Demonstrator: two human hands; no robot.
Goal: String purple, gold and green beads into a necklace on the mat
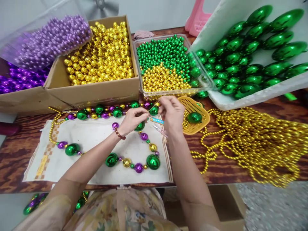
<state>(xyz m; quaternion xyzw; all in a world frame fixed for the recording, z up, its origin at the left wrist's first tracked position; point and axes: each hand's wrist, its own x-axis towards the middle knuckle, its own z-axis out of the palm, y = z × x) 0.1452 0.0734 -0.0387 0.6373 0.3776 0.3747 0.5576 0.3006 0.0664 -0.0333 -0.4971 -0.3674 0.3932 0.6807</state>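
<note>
My left hand (pixel 134 119), with a brown bead bracelet at its wrist, is closed in a pinch. Close by on the right, my right hand (pixel 172 110) is pinched too. A thin thread-like strand (pixel 152 107) spans the short gap between the fingertips; its ends are hidden. Under my hands lies a strung bead garland (pixel 139 167) of green, purple and gold balls, curving over a white cloth (pixel 96 131). Another row of strung beads (pixel 117 112) runs along the cloth's far edge, just behind my fingers.
Gold balls fill a cardboard box (pixel 96 88); a clear tub (pixel 166 93) holds small green and gold beads. Purple beads (pixel 55 41) are at left. A white foam box (pixel 231 104) holds large green balls. A yellow basket (pixel 205 118) and gold bead strands (pixel 264 144) lie right.
</note>
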